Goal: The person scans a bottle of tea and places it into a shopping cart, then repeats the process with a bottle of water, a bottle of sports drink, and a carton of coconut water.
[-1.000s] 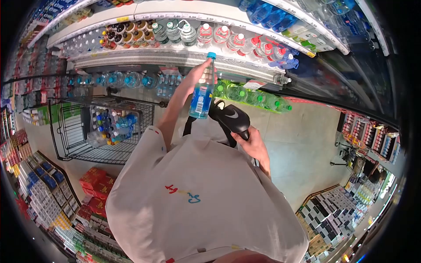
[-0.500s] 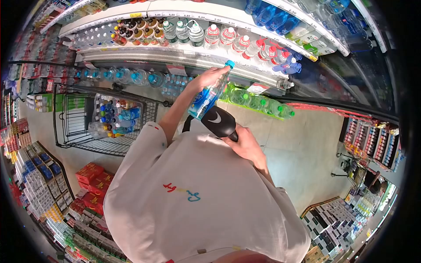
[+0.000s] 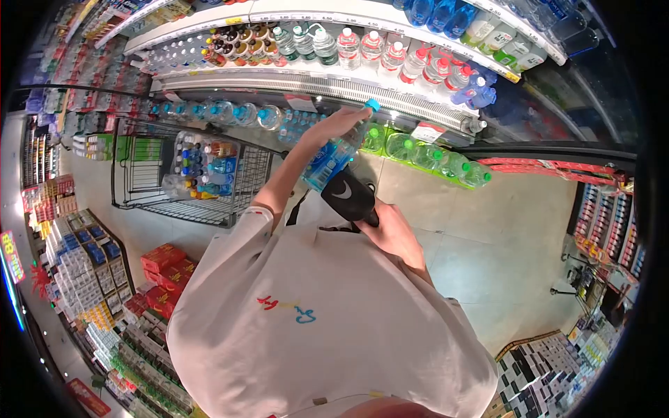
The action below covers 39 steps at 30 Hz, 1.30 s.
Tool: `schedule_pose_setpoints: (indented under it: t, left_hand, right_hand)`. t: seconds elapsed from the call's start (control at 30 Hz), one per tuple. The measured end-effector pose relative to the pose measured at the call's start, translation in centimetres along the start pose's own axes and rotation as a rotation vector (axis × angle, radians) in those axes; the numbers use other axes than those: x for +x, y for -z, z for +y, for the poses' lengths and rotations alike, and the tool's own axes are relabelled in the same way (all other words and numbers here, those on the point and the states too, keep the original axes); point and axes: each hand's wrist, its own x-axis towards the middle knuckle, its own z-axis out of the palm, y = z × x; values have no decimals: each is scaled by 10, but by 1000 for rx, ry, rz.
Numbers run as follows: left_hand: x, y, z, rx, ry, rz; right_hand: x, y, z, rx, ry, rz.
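Note:
My left hand [image 3: 343, 124] is wrapped round the upper part of a large clear water bottle [image 3: 327, 164] with a blue label and a turquoise cap. The bottle is tilted, cap up and to the right, its base toward my chest. A black handheld barcode scanner [image 3: 346, 196] with a pale curved mark on its head sits in my right hand [image 3: 396, 235], fingers closed on the handle. Its head overlaps the bottle's lower end in this view. Both hands are in front of my white shirt [image 3: 334, 313].
Ahead runs a shelf with bottles in rows and price strips [image 3: 334, 17]. Green-capped bottles [image 3: 435, 159] in a green pack stand on the floor below it. A wire shopping cart [image 3: 174, 212] with bottles is at my left, near red boxes [image 3: 167, 279].
The whole view has shifted, so the shelf, cart and floor appear farther right and slightly altered in height. Both hands keep their grips, and the bottle and scanner stay close together.

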Motion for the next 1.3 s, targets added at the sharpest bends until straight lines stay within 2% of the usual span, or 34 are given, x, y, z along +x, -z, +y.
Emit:
schedule_pose_setpoints:
  t: [0.13, 0.37, 0.6, 0.7, 0.77, 0.97, 1.07, 1.17, 1.3]
  left_hand:
    - [-20, -14, -13, -53, 51, -10]
    - [-36, -14, -36, -58, 41, 44]
    - [-57, 5, -39, -67, 39, 82]
    - [-63, 24, -52, -88, -10, 85]
    - [-67, 41, -61, -127, -28, 85]
    - [-99, 108, -79, -146, -55, 96]
    - [-104, 150, -108, -224, -132, 12]
    - [-118, 180, -123, -275, -132, 81]
    - [-133, 218, -148, -303, -131, 72]
  right_hand:
    - [-17, -11, 17, 111, 50, -4]
    - [-30, -19, 25, 66, 118, -54]
    - [-18, -28, 2, 38, 70, -80]
    - [-6, -41, -6, -38, 20, -128]
    - [6, -57, -3, -9, 87, -127]
    - [41, -99, -52, -125, -22, -202]
    - [61, -127, -71, -162, 24, -189]
    - [81, -153, -97, -202, -15, -249]
    - [100, -190, -116, -209, -1, -271]
